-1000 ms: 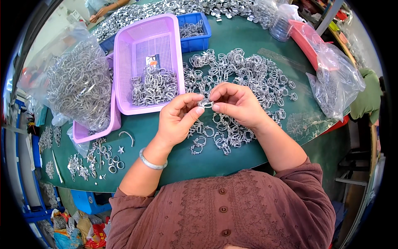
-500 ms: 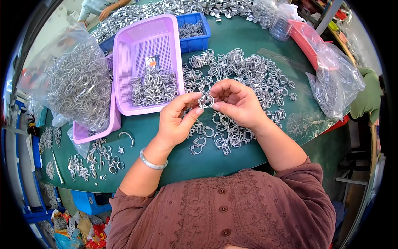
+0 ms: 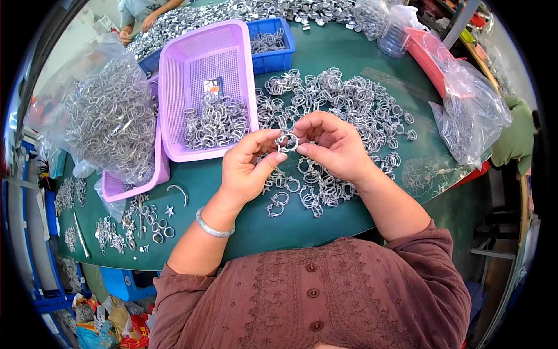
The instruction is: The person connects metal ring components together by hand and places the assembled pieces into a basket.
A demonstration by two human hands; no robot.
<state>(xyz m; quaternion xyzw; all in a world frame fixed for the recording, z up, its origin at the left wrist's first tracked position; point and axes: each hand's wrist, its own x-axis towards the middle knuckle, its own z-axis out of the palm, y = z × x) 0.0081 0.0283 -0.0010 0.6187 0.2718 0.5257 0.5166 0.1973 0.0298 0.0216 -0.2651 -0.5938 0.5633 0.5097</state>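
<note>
Between the fingertips of both hands is a small silver metal ring (image 3: 289, 143), raised over the table. My left hand (image 3: 244, 168) pinches its left side with thumb and forefinger. On the other side, my right hand (image 3: 340, 148) closes its thumb and forefinger on the ring, with the remaining fingers curled. A loose heap of similar silver rings (image 3: 354, 99) spreads over the green table (image 3: 256, 227), behind and beneath my hands. To the left stands a lilac plastic basket (image 3: 186, 58) with a pile of silver rings (image 3: 218, 125) at its near end.
A clear bag of silver rings (image 3: 107, 116) sits in another lilac basket (image 3: 165, 163). Farther back are a blue bin (image 3: 273, 61) and a mass of silver pieces (image 3: 314, 11). A red basket (image 3: 427, 58) with a plastic bag stands right. Another person's hands (image 3: 148, 22) reach in far left.
The silver ring has turned slightly between my fingertips, and my hands have barely shifted. At the far left, the other person's arms have moved, with both hands now at the silver pieces.
</note>
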